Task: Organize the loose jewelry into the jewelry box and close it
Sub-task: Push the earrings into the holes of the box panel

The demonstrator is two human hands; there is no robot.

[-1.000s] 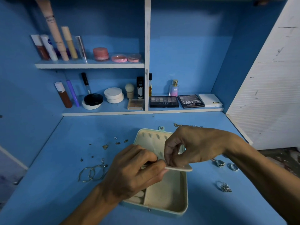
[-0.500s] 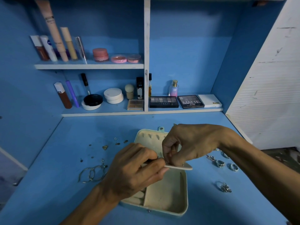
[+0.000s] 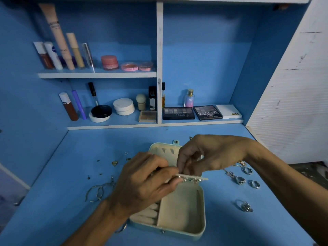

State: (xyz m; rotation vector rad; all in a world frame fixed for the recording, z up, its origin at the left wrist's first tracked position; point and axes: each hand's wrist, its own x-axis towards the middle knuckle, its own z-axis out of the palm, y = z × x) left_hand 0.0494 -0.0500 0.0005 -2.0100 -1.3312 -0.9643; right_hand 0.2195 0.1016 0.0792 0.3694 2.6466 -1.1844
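An open cream-lined jewelry box [image 3: 182, 217] lies on the blue desk, its lid [image 3: 163, 150] folded back. Above the box, my left hand [image 3: 142, 181] pinches one end of a thin cream earring panel [image 3: 192, 178] that carries small metal earrings. My right hand [image 3: 211, 155] pinches at the panel's top edge with curled fingers. Loose rings [image 3: 239, 180] lie right of the box, another ring cluster [image 3: 245, 206] sits nearer. Bangles [image 3: 97, 191] and small earring pieces [image 3: 114, 163] lie left of the box.
Shelves at the back hold cosmetics: tubes [image 3: 58, 50], pink jars [image 3: 109, 62], compacts [image 3: 123, 106], eyeshadow palettes [image 3: 207, 112] and a perfume bottle [image 3: 189, 98]. A white panelled wall [image 3: 292, 103] bounds the right side. A white divider [image 3: 159, 59] splits the shelves.
The panel has tilted edge-on, so the earrings hanging under it now show. My right hand has shifted slightly left and up over it; my left hand keeps its pinch.
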